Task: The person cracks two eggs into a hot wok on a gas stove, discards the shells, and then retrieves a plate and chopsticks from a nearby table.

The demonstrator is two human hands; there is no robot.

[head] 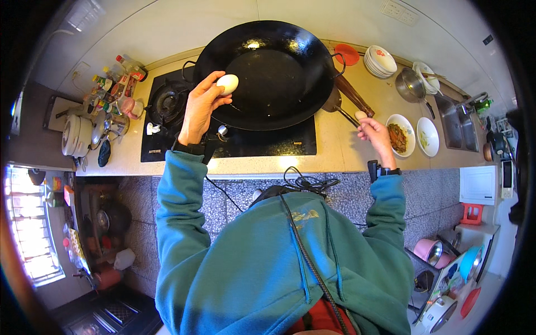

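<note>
My left hand (pixel 203 106) grips a white egg (pixel 228 84) between thumb and fingers, above the left side of a large black wok (pixel 268 71). The wok has two loop handles and sits on a black glass gas hob (pixel 268 144). My right hand (pixel 374 133) is over the counter to the right, with a smaller tan egg (pixel 360 115) at its fingertips. Beneath it runs the handle of a metal wok spatula (pixel 333 100), whose blade lies beside the wok. A long glossy brown object (pixel 351 95) rests next to the spatula.
Right of my right hand stand a bowl of chopped cooked food (pixel 412 144) and a bowl with pale slices (pixel 434 130). Stacked white bowls (pixel 374 67), a steel saucepan (pixel 409 86) and a sink (pixel 452 119) lie beyond. Bottles (pixel 132 69) and a rice cooker (pixel 77 134) occupy the left.
</note>
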